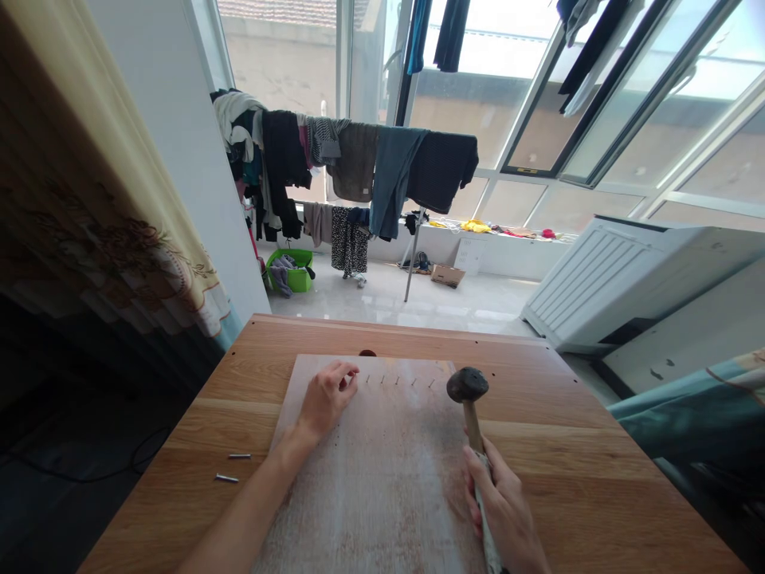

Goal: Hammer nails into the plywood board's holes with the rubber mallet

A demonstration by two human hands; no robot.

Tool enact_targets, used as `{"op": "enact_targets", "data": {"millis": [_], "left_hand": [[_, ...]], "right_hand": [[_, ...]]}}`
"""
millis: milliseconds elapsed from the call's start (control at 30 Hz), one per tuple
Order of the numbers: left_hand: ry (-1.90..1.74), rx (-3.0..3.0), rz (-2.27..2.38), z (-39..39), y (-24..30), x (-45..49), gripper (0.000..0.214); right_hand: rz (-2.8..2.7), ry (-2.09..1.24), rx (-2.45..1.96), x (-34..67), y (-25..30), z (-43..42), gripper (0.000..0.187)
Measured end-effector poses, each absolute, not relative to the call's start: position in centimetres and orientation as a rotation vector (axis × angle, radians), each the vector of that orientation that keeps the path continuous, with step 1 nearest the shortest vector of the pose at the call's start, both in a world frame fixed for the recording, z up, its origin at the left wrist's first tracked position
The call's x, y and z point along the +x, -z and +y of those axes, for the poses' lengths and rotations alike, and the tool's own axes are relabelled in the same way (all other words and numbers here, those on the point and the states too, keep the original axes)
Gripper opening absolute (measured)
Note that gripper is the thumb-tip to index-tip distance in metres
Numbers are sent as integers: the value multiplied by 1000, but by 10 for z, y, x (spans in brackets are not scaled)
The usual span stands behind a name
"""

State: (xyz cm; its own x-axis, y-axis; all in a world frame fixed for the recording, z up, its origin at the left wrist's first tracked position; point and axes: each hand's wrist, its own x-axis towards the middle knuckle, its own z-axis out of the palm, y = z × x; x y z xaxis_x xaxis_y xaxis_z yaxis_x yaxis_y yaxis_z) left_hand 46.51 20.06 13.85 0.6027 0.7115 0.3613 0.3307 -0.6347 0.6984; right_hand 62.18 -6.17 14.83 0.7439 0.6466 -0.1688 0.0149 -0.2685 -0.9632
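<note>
Curling toward the thumb, the fingers of the left hand (pixel 327 392) bring their tips close together at the left end of a row of nails (pixel 398 380); whether they pinch another nail I cannot tell. The right hand (pixel 499 494) has its fingers wrapped around the handle of a hammer (pixel 473 422), the thumb lying along it. The hammer's dark head points away from the person, just right of the last nail in the row, near the board's right edge; how high it is above the surface is hard to judge.

Five thin nails stand in a line across the far part of the pale, worn board (pixel 370 486), some a little tilted. The board lies flat on a wooden table (pixel 574 446), and both forearms reach over from the near side. Left of the board, two loose nails (pixel 240 456) lie on the tabletop, near each other.

Beyond the table, clothes (pixel 394 179) hang over a drying rack (pixel 413 257), with a green basket (pixel 300 279) on the floor below, before large windows (pixel 472 112).
</note>
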Motion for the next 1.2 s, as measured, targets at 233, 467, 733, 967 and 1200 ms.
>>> {"op": "enact_targets", "data": {"millis": [233,467,733,967,1200], "left_hand": [[-845,2247,805,201,-138,464,11],[-861,2200,834,203,-132,465,28],[-853,2188,882,201,-133,465,36],[-827,2191,926,200,-135,465,32],[-821,2196,917,202,-135,463,34]], "right_hand": [[-659,-834,-1685,596,-175,-37,46],[-784,-1021,-1591,568,-192,14,53],[-879,-1047,-1600,553,-183,35,35],[-887,-1049,-1611,552,-177,33,38],[-883,-1068,-1585,551,-177,34,38]]}}
